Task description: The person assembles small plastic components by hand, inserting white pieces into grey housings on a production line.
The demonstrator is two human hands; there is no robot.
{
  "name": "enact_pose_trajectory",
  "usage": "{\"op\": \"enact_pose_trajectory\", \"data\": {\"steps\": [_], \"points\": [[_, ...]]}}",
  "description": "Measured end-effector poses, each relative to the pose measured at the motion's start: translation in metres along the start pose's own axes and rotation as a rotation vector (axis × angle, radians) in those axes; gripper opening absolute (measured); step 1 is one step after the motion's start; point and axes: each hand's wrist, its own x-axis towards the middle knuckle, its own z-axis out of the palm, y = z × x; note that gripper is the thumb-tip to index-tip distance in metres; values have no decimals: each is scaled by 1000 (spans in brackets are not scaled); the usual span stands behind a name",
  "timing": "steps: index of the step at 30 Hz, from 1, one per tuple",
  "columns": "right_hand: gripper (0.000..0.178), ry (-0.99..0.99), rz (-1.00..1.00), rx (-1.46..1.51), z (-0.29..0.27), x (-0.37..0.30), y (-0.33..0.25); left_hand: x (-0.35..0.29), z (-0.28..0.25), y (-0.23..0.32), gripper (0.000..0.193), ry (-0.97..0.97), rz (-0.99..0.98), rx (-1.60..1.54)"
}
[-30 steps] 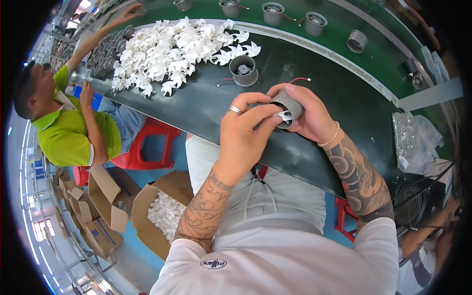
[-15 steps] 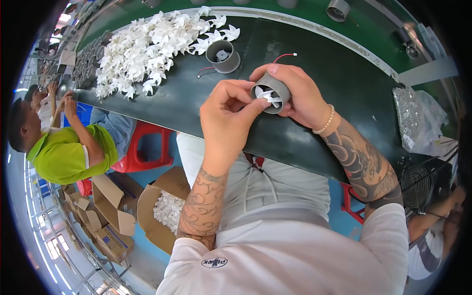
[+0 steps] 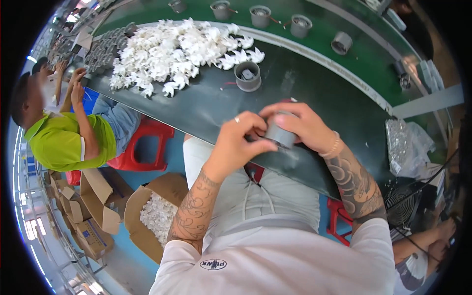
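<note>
A grey cylindrical fan housing (image 3: 281, 134) is tilted above the dark work surface, slightly blurred. My right hand (image 3: 310, 129) is closed around it from the right and the top. My left hand (image 3: 239, 142) is at its left side, with fingers curled against the wall and the thumb stretched along the lower rim. The housing's mouth is turned from view, so the white fan blade inside is hidden. A second grey housing (image 3: 248, 81) with a motor in it stands upright beyond my hands, beside a heap of white fan blades (image 3: 169, 54).
Several grey housings stand along the green belt (image 3: 322, 54) behind a pale rail. Grey parts lie at far left (image 3: 105, 51); a clear plastic bag (image 3: 405, 142) lies at right. Below left are an open carton (image 3: 135, 211) and a red stool (image 3: 152, 142). A co-worker in green (image 3: 73, 142) sits left.
The housing in my hands has tipped, its mouth turning from view, and come slightly toward me. My left fingers have shifted from the blade to the housing's side. The whole view has also shifted.
</note>
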Motion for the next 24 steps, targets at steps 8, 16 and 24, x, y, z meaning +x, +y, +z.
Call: {"op": "enact_pose_trajectory", "data": {"steps": [8,16,24], "points": [[52,1236,-129,-972,-183,-17,-29,24,-125,-34,42,794,193,1135],[57,1154,-319,-1561,-201,19,-20,33,-145,-37,32,761,189,958],[26,1028,-281,-1241,-209,105,-22,23,-139,-37,21,778,-27,498]]}}
